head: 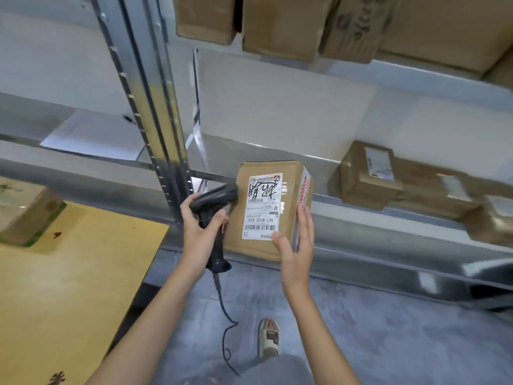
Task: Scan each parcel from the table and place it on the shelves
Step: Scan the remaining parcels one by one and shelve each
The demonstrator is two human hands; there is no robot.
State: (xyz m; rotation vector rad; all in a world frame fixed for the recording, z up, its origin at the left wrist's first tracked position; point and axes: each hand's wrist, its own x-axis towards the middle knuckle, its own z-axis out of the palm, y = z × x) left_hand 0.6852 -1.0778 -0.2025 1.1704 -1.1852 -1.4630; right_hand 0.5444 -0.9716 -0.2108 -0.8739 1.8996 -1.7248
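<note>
A brown cardboard parcel (258, 245) with a white shipping label (263, 207) facing me sits at the front edge of the metal shelf (361, 218). My right hand (295, 245) holds its lower right corner, thumb on the label side and fingers along the taped right side. My left hand (198, 232) grips the handle of a black corded barcode scanner (216, 207). The scanner's head is right beside the parcel's upper left edge.
More brown parcels (369, 176) lie on the same shelf to the right, and larger boxes (280, 23) fill the shelf above. A steel upright (158, 112) stands left of the parcel. A yellow table (69, 287) with a box (25, 209) is at left. My sandalled foot (268, 339) is on the grey floor.
</note>
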